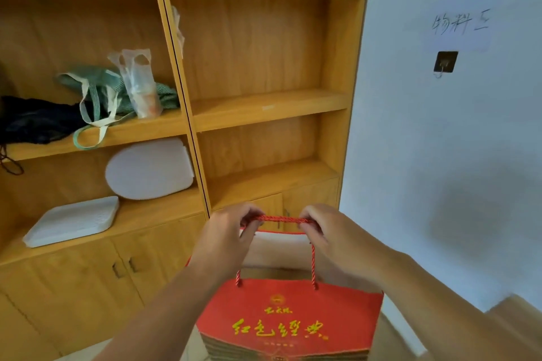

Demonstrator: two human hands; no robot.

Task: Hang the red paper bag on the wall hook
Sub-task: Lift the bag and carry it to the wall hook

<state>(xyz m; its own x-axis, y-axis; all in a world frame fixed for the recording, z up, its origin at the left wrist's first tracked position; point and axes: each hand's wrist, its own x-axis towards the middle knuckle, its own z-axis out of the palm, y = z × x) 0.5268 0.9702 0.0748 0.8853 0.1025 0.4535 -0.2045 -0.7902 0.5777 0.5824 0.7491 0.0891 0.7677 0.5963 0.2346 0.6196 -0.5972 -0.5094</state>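
A red paper bag (290, 319) with gold lettering hangs in front of me, low in the middle of the view. Its red rope handles (280, 218) are stretched flat between my two hands. My left hand (231, 234) pinches the left end of the rope and my right hand (325, 231) pinches the right end. The wall hook (445, 62), a dark square plate with a small metal hook, is on the white wall far up and to the right of the bag, below some handwritten characters.
A wooden shelf unit (264, 108) fills the left and centre, its right edge meeting the white wall (440, 155). Its left bays hold cloth bags (111, 88), a plastic bag (140, 82) and white foam trays (149, 168). Cabinet doors (123, 267) lie below.
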